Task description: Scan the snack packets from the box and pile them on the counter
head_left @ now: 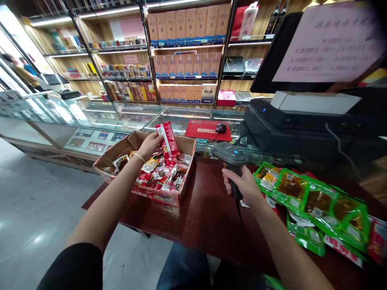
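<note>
My left hand [150,145] pinches the edge of a red snack packet [168,140], lifted over an open cardboard box [180,200]. Inside the box lies a heap of small snack packets [160,173] in red, white and yellow wrapping. My right hand [245,186] is wrapped round the handle of a black barcode scanner [230,154], whose head points left toward the box. A blue light shows on top of the scanner, and its cable hangs down below my hand.
Green-edged snack packets [292,189] lie across the right of the dark red table [208,205]. Behind stand a red mouse pad [193,129] with a mouse [221,127], a monitor [269,64] bearing a handwritten sheet, glass counters [121,112] and stocked shelves.
</note>
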Tool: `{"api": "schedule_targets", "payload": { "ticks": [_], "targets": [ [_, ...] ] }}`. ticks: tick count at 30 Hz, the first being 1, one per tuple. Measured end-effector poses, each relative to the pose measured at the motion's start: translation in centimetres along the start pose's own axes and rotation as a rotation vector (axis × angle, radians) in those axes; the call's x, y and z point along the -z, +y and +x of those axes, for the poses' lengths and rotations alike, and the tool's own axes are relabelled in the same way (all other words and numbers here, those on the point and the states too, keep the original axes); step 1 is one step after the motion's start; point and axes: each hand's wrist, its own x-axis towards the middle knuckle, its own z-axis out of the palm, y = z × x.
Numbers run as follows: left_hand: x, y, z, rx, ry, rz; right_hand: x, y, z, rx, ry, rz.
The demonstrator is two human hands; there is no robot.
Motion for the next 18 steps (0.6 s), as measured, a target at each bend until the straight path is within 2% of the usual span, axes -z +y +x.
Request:
{"api": "schedule_targets", "payload": {
  "ticks": [2,4,7,9,11,14,16,18],
  "targets": [
    [-0.7,2.1,-1.3,0.052,-0.014,-0.219,1.1,0.0,-0.2,0.009,0.013,0.007],
    [-2.6,4.2,-2.8,0.061,-0.036,-0.351,2.1,-0.1,-0.4,0.024,0.024,0.013],
    [-7.4,6.3,-5.4,0.049,-0.083,-0.519,3.7,-0.3,-0.6,0.045,0.050,0.040],
    [-11.2,6.7,-7.0,0.090,-0.123,-0.615,5.0,-0.3,-0.8,0.054,0.086,0.063],
    [-14.9,6.1,-8.2,0.184,-0.177,-0.702,6.5,-0.2,-1.0,0.045,0.126,0.081],
    [-19.5,3.5,-8.9,0.420,-0.351,-0.841,9.1,0.4,-1.2,0.026,0.171,0.093],
    [-21.8,1.2,-8.7,0.556,-0.437,-0.926,10.7,0.9,-1.3,0.021,0.195,0.097],
    [-23.4,-1.0,-8.2,0.589,-0.455,-0.971,12.1,1.6,-1.3,0.006,0.221,0.098]
  ]
}}
